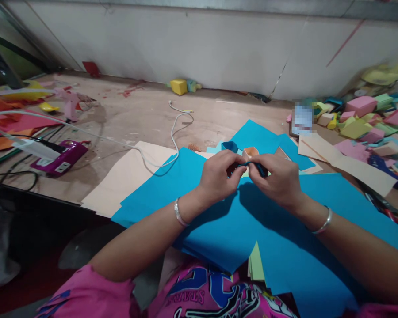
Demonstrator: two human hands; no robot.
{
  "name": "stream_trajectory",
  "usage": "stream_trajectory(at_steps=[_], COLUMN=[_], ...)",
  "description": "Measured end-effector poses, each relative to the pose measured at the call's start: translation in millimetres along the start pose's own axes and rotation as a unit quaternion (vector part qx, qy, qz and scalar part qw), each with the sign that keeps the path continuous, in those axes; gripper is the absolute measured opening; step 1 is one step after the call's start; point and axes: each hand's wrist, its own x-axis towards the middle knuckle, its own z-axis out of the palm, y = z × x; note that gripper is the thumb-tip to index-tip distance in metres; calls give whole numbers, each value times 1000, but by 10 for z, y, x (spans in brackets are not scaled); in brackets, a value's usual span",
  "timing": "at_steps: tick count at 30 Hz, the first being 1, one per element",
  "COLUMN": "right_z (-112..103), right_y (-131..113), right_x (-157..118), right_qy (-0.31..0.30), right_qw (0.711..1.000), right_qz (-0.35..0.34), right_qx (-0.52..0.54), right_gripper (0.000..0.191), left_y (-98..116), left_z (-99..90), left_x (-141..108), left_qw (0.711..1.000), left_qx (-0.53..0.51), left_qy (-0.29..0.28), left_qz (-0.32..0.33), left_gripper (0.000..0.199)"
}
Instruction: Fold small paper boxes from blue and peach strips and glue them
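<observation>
My left hand (220, 173) and my right hand (276, 177) meet above the large blue paper sheets (215, 221). Between my fingertips is a small dark blue paper piece (259, 168), pinched from both sides and partly hidden by the fingers. Just beyond my hands stand a folded blue paper piece (229, 145) and a small peach paper piece (250, 153). Peach sheets (119, 176) lie under the blue ones on the left.
A white cable (129, 145) crosses from a purple power strip (60, 158). A pink glue gun (69, 104) is at left. Folded paper pieces (361, 106) are heaped at right, near scissors (388, 207). A yellow paper block (179, 87) sits by the wall.
</observation>
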Motion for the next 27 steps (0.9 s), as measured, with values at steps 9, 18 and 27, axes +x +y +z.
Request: stream_trajectory(at_steps=[9, 18, 27], right_z=[34, 39, 59], right_y=[8, -51, 9], right_x=[-18, 10, 0], right_qy=[23, 9, 28], right_qw=[999, 996, 999], right_qz=[21, 80, 38], right_qx=[-4, 30, 2], right_gripper=[14, 16, 15], left_y=[31, 37, 39], left_z=[45, 68, 56], left_x=[-11, -22, -16], left_qw=[993, 997, 998], left_qx=[-100, -54, -39], left_qy=[-4, 22, 33], left_qz=[-62, -44, -27], left_gripper=[9, 11, 15])
